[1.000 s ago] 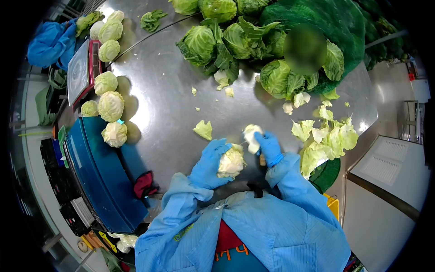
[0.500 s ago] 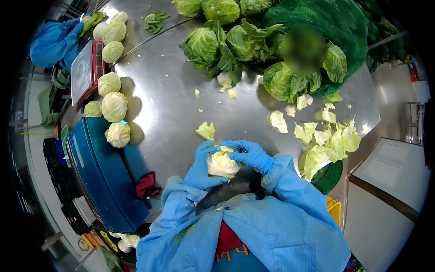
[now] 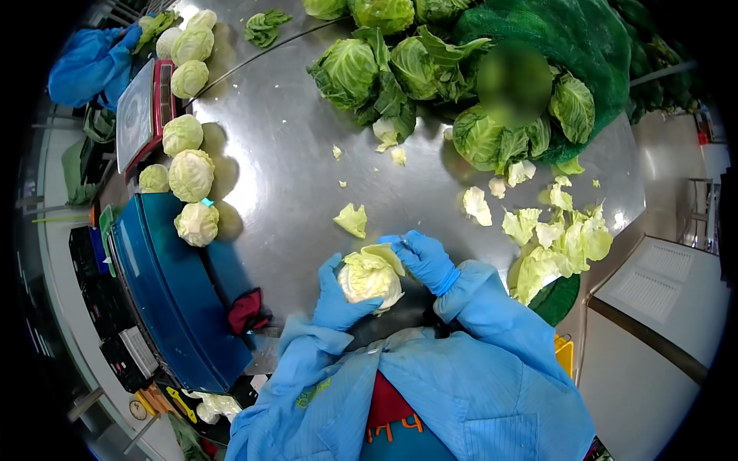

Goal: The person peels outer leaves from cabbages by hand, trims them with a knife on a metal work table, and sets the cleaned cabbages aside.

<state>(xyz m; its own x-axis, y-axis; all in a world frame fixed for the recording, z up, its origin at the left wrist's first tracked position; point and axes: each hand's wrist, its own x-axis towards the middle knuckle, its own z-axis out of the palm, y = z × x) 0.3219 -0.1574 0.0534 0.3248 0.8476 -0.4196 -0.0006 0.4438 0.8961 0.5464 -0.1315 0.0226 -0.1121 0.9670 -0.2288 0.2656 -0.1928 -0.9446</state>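
The left hand cups one cabbage; the right hand pinches its one lifted leaf. Eight pale heads line the left side.

The table is of metal, smooth and glossy, with bright white reflections on it. A thin, smooth material, similar to rubber, covers the left hand and the right hand. The cabbage between them has a slightly waxy, wrinkled surface. The jacket is of matt cloth with fine stripes. The green net looks like woven mesh, and the blue box is smooth, with a soft shine.
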